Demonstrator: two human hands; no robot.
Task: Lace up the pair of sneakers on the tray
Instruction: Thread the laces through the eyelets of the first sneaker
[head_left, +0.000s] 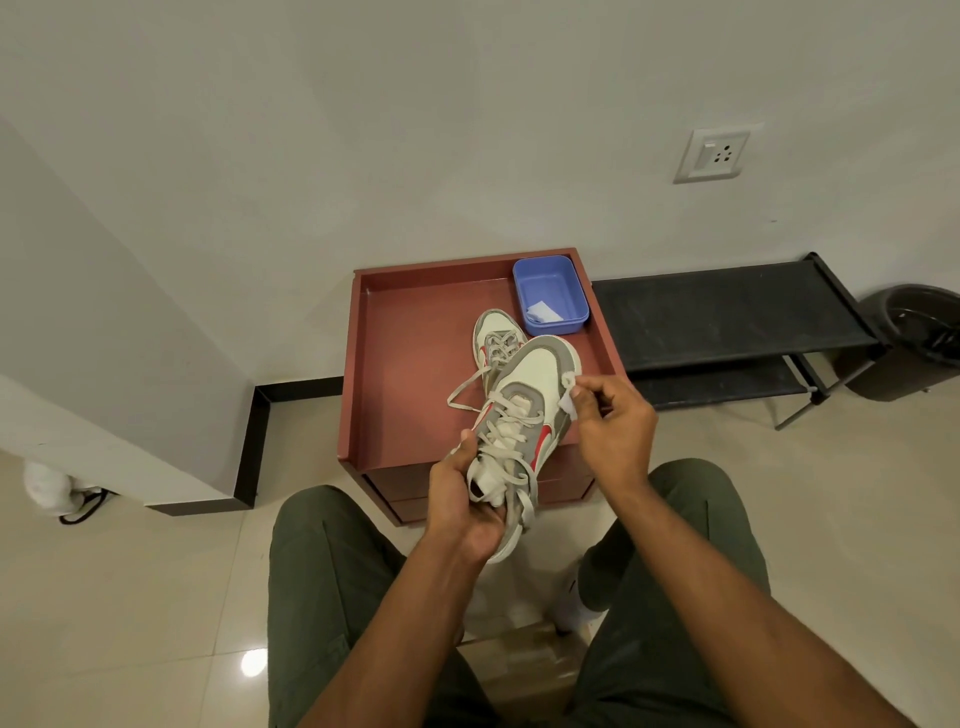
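A grey and white sneaker with red side accents (524, 410) is held up in front of the seated person, above the near edge of the reddish-brown square tray (410, 374), its heel end cupped in the left hand (465, 501) and its toe reaching out over the tray. The left hand's fingers are curled round the heel and collar from the left and beneath, with the thumb lying up along the sneaker's left side beside the lacing. The right hand (613, 421) sits just right of the toe, its thumb and fingertips pinched together on the end of a flat pale grey shoelace (569, 387), which forms a small loop touching the toe's right edge; the other fingers are loosely bent. The held sneaker's long axis runs from the heel near the person to the toe away from them, angled slightly right, with its top face and crossed laces turned up to the camera; a loose lace loop hangs out to the left. The second matching sneaker (496, 338) lies on the tray floor just beyond and partly behind the held one, toe pointing toward the far wall. A light blue plastic rectangular container (550, 296) sits in the tray's far right corner with a white scrap inside. A black low shoe rack (727, 312) stands to the right of the tray.
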